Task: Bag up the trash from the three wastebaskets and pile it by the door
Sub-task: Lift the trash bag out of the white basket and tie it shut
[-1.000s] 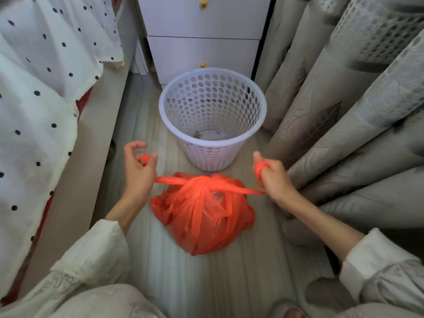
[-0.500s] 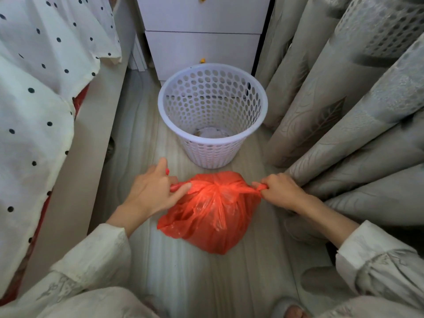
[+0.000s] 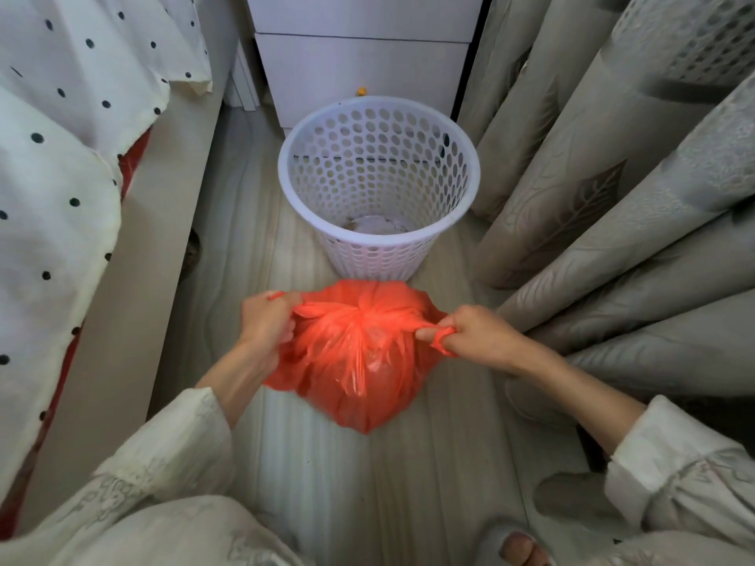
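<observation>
— What are the fingers doing?

— The left hand (image 3: 267, 324) is curled tight round one twisted handle of the red bag (image 3: 359, 361), the plastic bunched inside the fist. The right hand (image 3: 476, 335) pinches the other handle, which loops round a finger (image 3: 429, 333) and pokes out below the knuckles. Both are closed on plastic, pulling apart sideways.

— And the bag itself?

— Between the two hands, its mouth gathered into a knot at the top middle (pale rubbish shows faintly through the skin). Whether its base touches the floor (image 3: 408, 463) I can't tell.

— The bin?

— The white perforated wastebasket (image 3: 378, 189) stands upright just beyond the bag, with a little pale litter on its bottom. Behind it is a white drawer unit (image 3: 359, 63).

— Round the edges?

— Grey curtains (image 3: 613, 198) hang in folds on the right; a spotted white bedcover (image 3: 61, 157) drapes on the left. Cream sleeves (image 3: 163, 455) cover both forearms.
</observation>
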A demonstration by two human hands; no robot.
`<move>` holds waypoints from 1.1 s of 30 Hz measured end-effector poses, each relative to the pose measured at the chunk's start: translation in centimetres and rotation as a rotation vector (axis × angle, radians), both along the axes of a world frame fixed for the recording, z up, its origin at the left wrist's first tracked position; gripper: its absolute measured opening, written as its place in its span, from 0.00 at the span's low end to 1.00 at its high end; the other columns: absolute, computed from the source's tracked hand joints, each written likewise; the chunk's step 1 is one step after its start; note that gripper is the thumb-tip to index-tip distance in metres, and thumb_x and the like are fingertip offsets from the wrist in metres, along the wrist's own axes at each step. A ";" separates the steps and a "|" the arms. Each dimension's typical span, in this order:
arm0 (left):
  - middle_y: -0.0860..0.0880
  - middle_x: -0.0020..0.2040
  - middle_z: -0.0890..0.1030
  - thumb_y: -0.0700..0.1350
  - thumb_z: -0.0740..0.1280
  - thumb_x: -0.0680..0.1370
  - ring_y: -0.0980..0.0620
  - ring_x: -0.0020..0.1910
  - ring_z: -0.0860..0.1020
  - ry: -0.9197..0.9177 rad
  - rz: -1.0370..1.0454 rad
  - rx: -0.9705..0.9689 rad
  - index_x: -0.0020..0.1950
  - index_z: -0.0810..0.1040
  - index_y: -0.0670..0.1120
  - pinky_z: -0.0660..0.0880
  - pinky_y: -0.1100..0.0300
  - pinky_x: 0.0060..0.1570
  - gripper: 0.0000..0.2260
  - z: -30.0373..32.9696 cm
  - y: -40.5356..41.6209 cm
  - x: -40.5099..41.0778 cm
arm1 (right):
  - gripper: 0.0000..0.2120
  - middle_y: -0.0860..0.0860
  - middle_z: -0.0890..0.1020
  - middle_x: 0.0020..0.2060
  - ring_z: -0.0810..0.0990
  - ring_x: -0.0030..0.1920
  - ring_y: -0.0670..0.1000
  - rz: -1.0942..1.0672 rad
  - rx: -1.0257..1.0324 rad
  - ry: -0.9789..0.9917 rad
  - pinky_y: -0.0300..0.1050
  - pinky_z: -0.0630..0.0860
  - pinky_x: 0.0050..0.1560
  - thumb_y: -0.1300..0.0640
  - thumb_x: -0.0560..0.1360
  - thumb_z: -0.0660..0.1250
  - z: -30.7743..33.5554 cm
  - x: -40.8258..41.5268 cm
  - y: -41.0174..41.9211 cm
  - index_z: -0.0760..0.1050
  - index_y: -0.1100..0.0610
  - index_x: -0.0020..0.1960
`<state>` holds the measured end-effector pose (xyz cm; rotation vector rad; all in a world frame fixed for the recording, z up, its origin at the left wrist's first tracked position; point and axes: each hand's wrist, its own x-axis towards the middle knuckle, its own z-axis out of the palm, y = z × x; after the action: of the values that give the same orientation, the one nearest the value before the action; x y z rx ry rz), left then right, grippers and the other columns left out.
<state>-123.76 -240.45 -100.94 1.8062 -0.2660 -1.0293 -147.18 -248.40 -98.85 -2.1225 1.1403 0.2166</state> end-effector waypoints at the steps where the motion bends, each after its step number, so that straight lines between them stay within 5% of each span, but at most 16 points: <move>1: 0.53 0.12 0.60 0.34 0.62 0.71 0.61 0.12 0.57 0.006 -0.005 0.025 0.29 0.66 0.45 0.51 0.74 0.15 0.13 -0.3 0.1 0.3 | 0.25 0.48 0.68 0.23 0.66 0.27 0.46 -0.009 0.019 -0.008 0.38 0.61 0.30 0.44 0.75 0.62 -0.2 -0.4 -0.1 0.63 0.54 0.23; 4: 0.54 0.11 0.60 0.33 0.61 0.72 0.60 0.11 0.56 0.049 -0.024 0.102 0.34 0.69 0.42 0.51 0.75 0.15 0.08 -1.1 0.6 0.4 | 0.25 0.48 0.67 0.22 0.66 0.26 0.44 0.006 0.019 0.053 0.35 0.61 0.29 0.45 0.75 0.61 -1.2 -1.5 -0.1 0.63 0.54 0.24; 8: 0.54 0.11 0.58 0.31 0.59 0.72 0.60 0.10 0.56 0.054 0.048 0.135 0.29 0.62 0.44 0.52 0.77 0.17 0.15 -2.1 1.0 1.0 | 0.25 0.49 0.66 0.22 0.66 0.27 0.47 -0.022 0.045 0.092 0.44 0.62 0.33 0.45 0.75 0.62 -1.7 -2.7 -0.4 0.63 0.54 0.23; 15: 0.55 0.12 0.57 0.31 0.59 0.72 0.60 0.10 0.55 0.075 0.059 0.166 0.28 0.62 0.44 0.52 0.77 0.17 0.15 -2.9 1.7 1.7 | 0.25 0.52 0.70 0.25 0.72 0.35 0.53 -0.012 0.010 0.206 0.43 0.66 0.38 0.41 0.75 0.60 -1.9 -3.0 -0.6 0.66 0.54 0.24; 18: 0.55 0.13 0.60 0.36 0.64 0.73 0.59 0.14 0.58 -0.046 -0.040 0.146 0.27 0.64 0.45 0.53 0.72 0.16 0.16 -3.1 2.1 2.0 | 0.25 0.49 0.68 0.21 0.71 0.32 0.52 -0.020 -0.073 0.230 0.42 0.66 0.36 0.42 0.74 0.61 -2.0 -2.9 -0.5 0.67 0.53 0.23; 21: 0.56 0.20 0.68 0.46 0.68 0.73 0.57 0.25 0.66 -0.225 -0.108 -0.005 0.28 0.71 0.47 0.65 0.64 0.29 0.15 -2.2 2.1 2.5 | 0.18 0.46 0.69 0.15 0.67 0.19 0.43 -0.402 0.269 -0.093 0.35 0.65 0.24 0.55 0.75 0.66 -2.6 -3.0 -0.3 0.72 0.54 0.26; 23: 0.56 0.28 0.73 0.47 0.67 0.74 0.58 0.31 0.69 -0.239 -0.135 -0.142 0.34 0.76 0.45 0.69 0.60 0.39 0.11 -1.2 1.9 2.5 | 0.17 0.45 0.74 0.18 0.71 0.24 0.41 -0.732 0.404 -0.363 0.32 0.67 0.25 0.63 0.76 0.62 -2.1 -2.8 -0.9 0.77 0.56 0.29; 25: 0.58 0.35 0.75 0.46 0.65 0.76 0.60 0.37 0.73 -0.167 -0.114 -0.270 0.38 0.75 0.48 0.75 0.56 0.44 0.06 -0.1 1.6 2.2 | 0.14 0.49 0.80 0.39 0.77 0.43 0.47 -1.021 0.611 -0.638 0.37 0.74 0.44 0.57 0.79 0.57 -1.1 -2.5 -2.0 0.80 0.59 0.45; 27: 0.53 0.43 0.75 0.44 0.63 0.77 0.56 0.43 0.78 -0.011 0.019 -0.415 0.44 0.71 0.48 0.80 0.52 0.46 0.03 0.5 1.3 2.6 | 0.25 0.56 0.72 0.60 0.70 0.64 0.55 -1.247 0.889 -0.811 0.56 0.65 0.65 0.45 0.78 0.53 -0.2 -2.5 -2.6 0.68 0.60 0.67; 30: 0.49 0.37 0.74 0.46 0.62 0.76 0.50 0.39 0.82 0.212 0.223 -0.545 0.44 0.66 0.46 0.81 0.53 0.44 0.06 1.1 1.1 4.4 | 0.39 0.62 0.58 0.74 0.63 0.72 0.63 -1.365 1.105 -0.947 0.67 0.53 0.69 0.34 0.73 0.51 0.1 -2.8 -1.8 0.51 0.56 0.75; 33: 0.49 0.36 0.73 0.41 0.59 0.73 0.50 0.37 0.79 0.117 0.256 -0.487 0.43 0.67 0.47 0.80 0.55 0.39 0.02 1.0 1.5 4.8 | 0.37 0.62 0.60 0.72 0.66 0.69 0.64 -1.461 1.136 -1.105 0.63 0.65 0.61 0.36 0.73 0.55 0.4 -1.8 -0.5 0.53 0.58 0.74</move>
<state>-118.94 -238.99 -99.98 1.2977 -0.1874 -0.8010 -149.03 -248.92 -98.46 0.0026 1.0742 -0.7241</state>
